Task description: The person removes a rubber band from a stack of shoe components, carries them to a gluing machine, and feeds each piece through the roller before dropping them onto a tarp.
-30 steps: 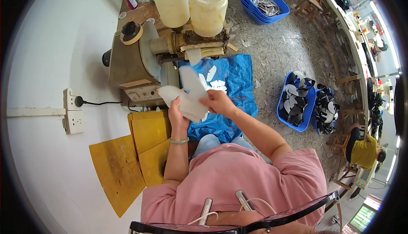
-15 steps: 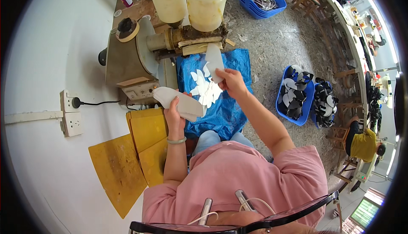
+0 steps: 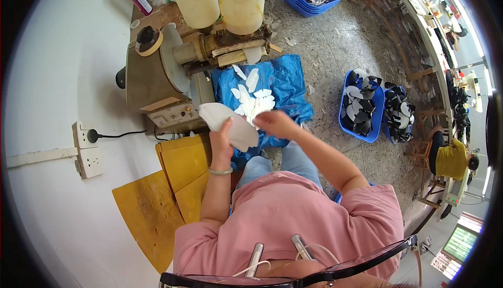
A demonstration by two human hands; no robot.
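A stack of thin white shoe-part-shaped pieces (image 3: 226,125) is gripped in my left hand (image 3: 222,144), the thumb lying across its top face. At the stack's right edge is my right hand (image 3: 277,124), blurred by motion; whether its fingertips pinch a piece does not show. Beyond the hands stands a roller machine (image 3: 230,47) with two cloudy plastic jars (image 3: 242,5) on top. One white piece (image 3: 253,54) sticks out below its rollers. Several loose white pieces (image 3: 252,97) lie scattered on a blue plastic sheet (image 3: 288,86) under the machine.
Yellow-brown boards (image 3: 183,162) lean by the wall at left, below a wall socket (image 3: 87,135) with a plugged cord. On the floor at right is a blue basket (image 3: 361,133) of black and white pieces. Stacked blue baskets (image 3: 309,9) stand farther back. A person in yellow (image 3: 451,159) sits far right.
My right hand has come back from the rollers to the stack. The white piece it held is now at the rollers. The stack in my left hand has tilted.
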